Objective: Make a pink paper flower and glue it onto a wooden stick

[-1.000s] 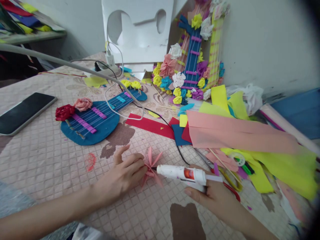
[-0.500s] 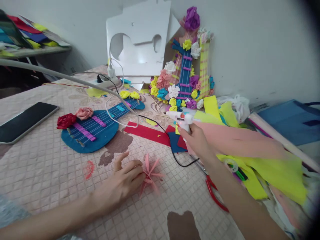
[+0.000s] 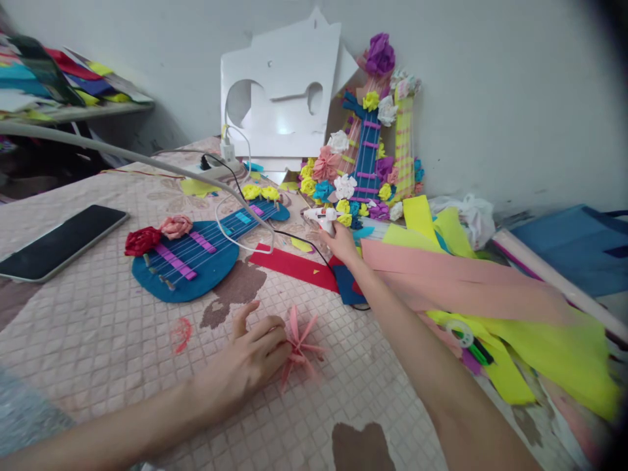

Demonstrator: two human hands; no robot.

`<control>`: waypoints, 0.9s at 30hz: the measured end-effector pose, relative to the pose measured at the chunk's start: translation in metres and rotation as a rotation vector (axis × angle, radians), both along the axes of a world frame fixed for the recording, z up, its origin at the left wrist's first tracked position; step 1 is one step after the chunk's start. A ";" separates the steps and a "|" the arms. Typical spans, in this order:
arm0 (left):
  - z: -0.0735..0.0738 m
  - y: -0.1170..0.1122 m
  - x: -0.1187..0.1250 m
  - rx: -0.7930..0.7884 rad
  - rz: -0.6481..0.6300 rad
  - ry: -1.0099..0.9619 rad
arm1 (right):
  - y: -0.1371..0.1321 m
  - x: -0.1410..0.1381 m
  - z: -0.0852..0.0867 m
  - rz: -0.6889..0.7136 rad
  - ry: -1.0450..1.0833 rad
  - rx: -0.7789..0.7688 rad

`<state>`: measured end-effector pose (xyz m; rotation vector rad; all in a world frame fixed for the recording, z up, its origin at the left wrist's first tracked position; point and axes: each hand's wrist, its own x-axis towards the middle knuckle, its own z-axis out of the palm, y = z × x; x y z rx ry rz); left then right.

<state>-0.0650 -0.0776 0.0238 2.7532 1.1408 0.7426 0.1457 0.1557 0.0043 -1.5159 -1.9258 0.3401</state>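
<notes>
My right hand (image 3: pixel 340 243) is wrapped around the handle of a white hot glue gun (image 3: pixel 321 218), reaching far forward over the table. The gun's nozzle points left, near the paper flowers. Closer to me, my left hand (image 3: pixel 258 350) rests on the tablecloth with its fingers curled at the left edge of a spiky pink paper flower (image 3: pixel 300 347). Its thumb sticks up, apart from the flower. Left of the glue gun lies a blue guitar-shaped craft (image 3: pixel 210 278) with purple strips, strings and a red paper rose (image 3: pixel 142 241).
A black phone (image 3: pixel 61 242) lies at the left. Red strips (image 3: pixel 294 267) cross the middle. Pink sheets (image 3: pixel 441 281), yellow paper (image 3: pixel 554 347) and a tape roll (image 3: pixel 460 333) cover the right. Flowered guitars (image 3: pixel 366 150) lean on the wall beside white board (image 3: pixel 289 124). A pale cable (image 3: pixel 122 152) hangs across.
My right hand has carried the glue gun left and slightly away from me. The red scissors are now out of sight behind my right arm. My left hand stays at the flower.
</notes>
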 end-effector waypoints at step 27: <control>0.003 0.002 -0.002 -0.064 -0.012 0.030 | -0.238 -0.013 0.009 0.253 0.182 -0.044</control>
